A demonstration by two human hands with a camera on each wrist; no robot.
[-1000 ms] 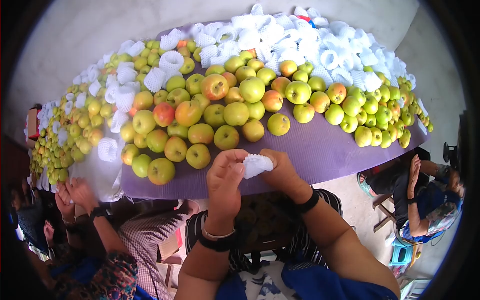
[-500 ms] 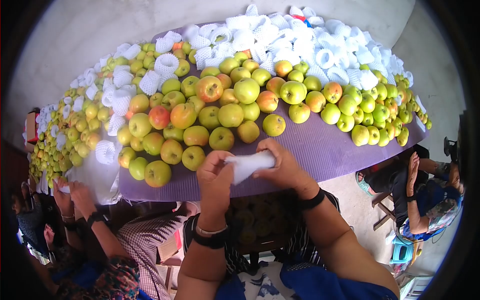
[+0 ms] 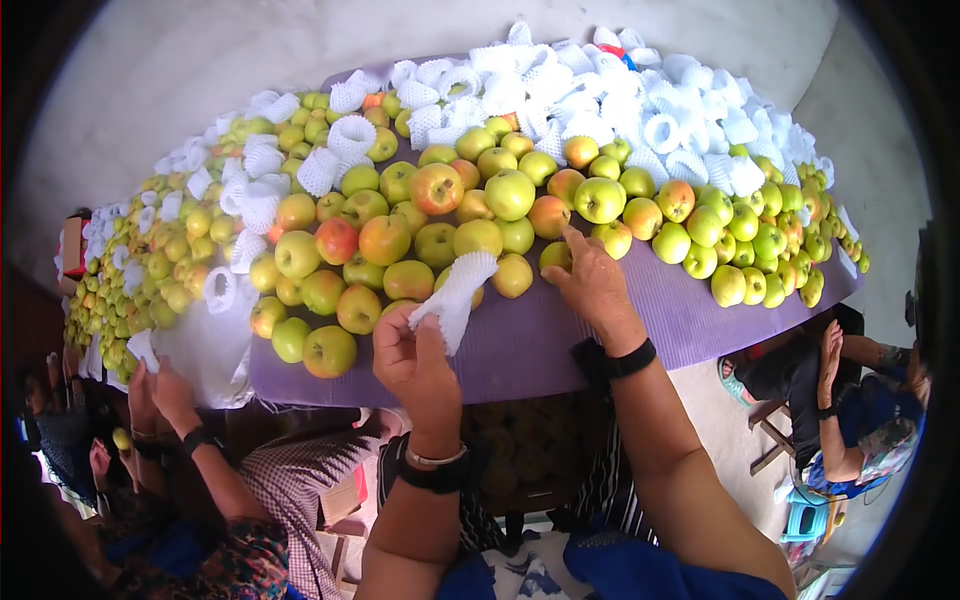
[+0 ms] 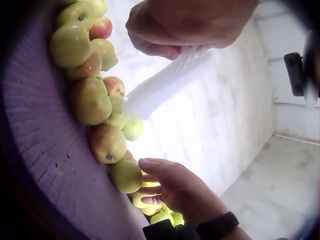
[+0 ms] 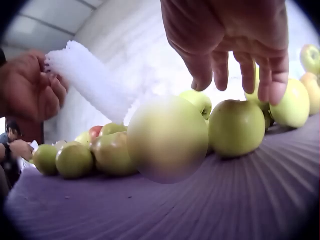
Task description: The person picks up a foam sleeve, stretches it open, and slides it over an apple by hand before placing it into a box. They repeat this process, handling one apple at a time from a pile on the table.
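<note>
**Fitting seemingly unstarted, plenty left**

The person's left hand (image 3: 415, 375) pinches an empty foam sleeve (image 3: 456, 300); the open right hand (image 3: 600, 288) reaches over a nearby apple (image 3: 555, 256), contact unclear. Beyond the hands lie many bare apples (image 3: 436, 188) and loose sleeves (image 3: 530, 85).

No readable text
Nothing legible in the head view; nothing legible in the left wrist view or the right wrist view either; no label, brand, number or sign can be read in them.
</note>
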